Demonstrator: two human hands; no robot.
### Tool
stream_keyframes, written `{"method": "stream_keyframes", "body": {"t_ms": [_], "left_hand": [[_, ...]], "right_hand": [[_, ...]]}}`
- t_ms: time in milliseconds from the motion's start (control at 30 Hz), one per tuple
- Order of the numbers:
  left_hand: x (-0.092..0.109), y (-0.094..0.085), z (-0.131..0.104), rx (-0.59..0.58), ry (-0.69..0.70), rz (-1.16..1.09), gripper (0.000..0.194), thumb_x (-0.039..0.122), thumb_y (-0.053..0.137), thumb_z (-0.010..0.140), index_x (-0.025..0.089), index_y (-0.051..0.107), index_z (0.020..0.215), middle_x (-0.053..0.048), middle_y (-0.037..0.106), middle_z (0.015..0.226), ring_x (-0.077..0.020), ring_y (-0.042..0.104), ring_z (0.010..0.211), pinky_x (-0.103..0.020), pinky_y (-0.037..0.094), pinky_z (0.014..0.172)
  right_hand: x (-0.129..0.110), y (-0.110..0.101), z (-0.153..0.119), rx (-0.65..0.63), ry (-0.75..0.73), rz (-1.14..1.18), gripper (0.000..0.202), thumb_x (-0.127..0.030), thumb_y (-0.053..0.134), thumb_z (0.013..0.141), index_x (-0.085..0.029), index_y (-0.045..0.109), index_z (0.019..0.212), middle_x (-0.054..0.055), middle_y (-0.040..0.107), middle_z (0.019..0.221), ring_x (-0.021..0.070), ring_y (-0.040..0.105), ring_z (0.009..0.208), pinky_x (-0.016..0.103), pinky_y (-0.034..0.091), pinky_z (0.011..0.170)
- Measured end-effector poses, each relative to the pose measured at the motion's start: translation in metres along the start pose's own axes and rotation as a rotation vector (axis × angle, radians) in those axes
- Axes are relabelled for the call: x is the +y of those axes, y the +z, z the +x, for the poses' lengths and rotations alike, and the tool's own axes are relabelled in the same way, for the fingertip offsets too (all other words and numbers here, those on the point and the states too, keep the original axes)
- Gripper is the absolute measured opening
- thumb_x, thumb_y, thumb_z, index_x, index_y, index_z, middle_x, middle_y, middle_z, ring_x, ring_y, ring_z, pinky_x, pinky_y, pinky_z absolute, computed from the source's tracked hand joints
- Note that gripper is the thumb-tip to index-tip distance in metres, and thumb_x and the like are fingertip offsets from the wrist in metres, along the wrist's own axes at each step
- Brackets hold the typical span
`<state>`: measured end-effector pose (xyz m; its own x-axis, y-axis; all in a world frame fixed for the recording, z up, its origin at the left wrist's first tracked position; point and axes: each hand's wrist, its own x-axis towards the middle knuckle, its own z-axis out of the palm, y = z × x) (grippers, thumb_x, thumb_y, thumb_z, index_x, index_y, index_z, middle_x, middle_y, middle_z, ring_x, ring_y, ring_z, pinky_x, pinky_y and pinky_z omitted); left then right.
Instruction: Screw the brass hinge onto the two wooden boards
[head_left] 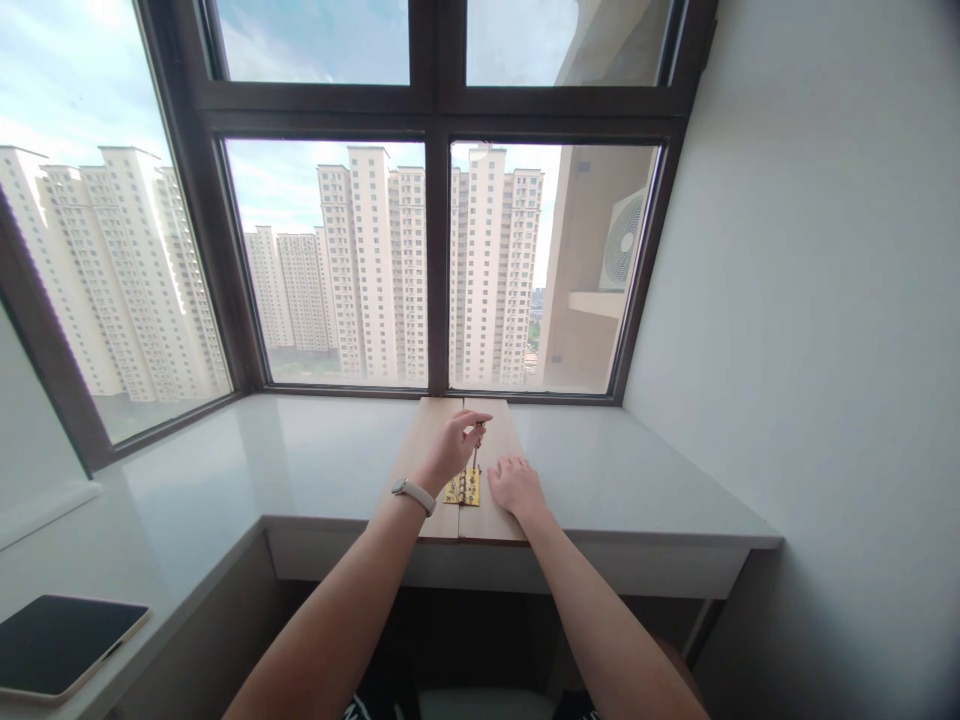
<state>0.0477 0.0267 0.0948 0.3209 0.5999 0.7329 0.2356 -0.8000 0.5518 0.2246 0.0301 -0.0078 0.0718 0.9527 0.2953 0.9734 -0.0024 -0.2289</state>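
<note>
My left hand (452,447), with a pale-banded watch (414,494) on its wrist, is closed in a pinch on a slim screwdriver (476,455). The tool stands nearly upright, its lower end at the upper right of a yellow brass hinge (471,488). That hinge has cut-out patterns and lies across the seam between two light wooden boards (501,430). On the right-hand board, just right of the hinge, my right hand (517,485) lies palm down and holds nothing. The screwdriver's upper end is mostly hidden by my fingers.
The boards lie on a white counter (600,470) that runs along a dark-framed window (437,260). A tablet (67,640) rests on the counter's left arm. A white wall (817,270) rises at the right. The counter's front edge is near my forearms.
</note>
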Motion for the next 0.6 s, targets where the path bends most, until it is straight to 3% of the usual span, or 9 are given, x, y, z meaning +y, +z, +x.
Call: {"method": "stream_keyframes", "body": {"t_ms": [100,300,433,600], "left_hand": [[0.0017,-0.0009,-0.0013,0.031,0.007,0.024,0.03,0.034,0.057,0.098,0.023,0.07,0.123,-0.009,0.068,0.107,-0.0159,0.067,0.08,-0.029,0.056,0.067],[-0.0013,0.0001,-0.0012,-0.01,0.016,-0.032,0.033,0.031,0.049,0.102,0.022,0.069,0.127,-0.013,0.065,0.13,-0.02,0.068,0.096,-0.034,0.06,0.078],[-0.0029,-0.0002,-0.0003,-0.017,-0.023,-0.04,0.033,0.031,0.051,0.101,0.022,0.068,0.127,-0.011,0.071,0.114,-0.0166,0.069,0.08,-0.032,0.06,0.072],[-0.0008,-0.0024,-0.0002,0.05,-0.012,0.036,0.03,0.035,0.063,0.095,0.024,0.073,0.121,-0.009,0.071,0.108,-0.0173,0.069,0.081,-0.031,0.058,0.069]], "right_hand": [[0.001,0.0014,0.0003,0.018,-0.019,0.009,0.05,-0.05,0.033,0.1,-0.019,0.064,0.124,0.015,0.06,0.135,0.0293,0.044,0.129,0.04,0.032,0.103],[0.0028,0.0028,0.0012,0.031,-0.021,0.004,0.049,-0.051,0.034,0.1,-0.02,0.064,0.124,0.015,0.06,0.135,0.0288,0.045,0.129,0.04,0.034,0.103],[0.0026,0.0025,0.001,0.031,-0.017,0.005,0.049,-0.052,0.034,0.1,-0.021,0.065,0.123,0.015,0.061,0.133,0.0284,0.046,0.128,0.039,0.033,0.104],[0.0019,0.0009,0.0005,0.018,-0.013,0.007,0.05,-0.051,0.034,0.1,-0.021,0.064,0.126,0.015,0.06,0.136,0.0288,0.044,0.13,0.039,0.032,0.104]]}}
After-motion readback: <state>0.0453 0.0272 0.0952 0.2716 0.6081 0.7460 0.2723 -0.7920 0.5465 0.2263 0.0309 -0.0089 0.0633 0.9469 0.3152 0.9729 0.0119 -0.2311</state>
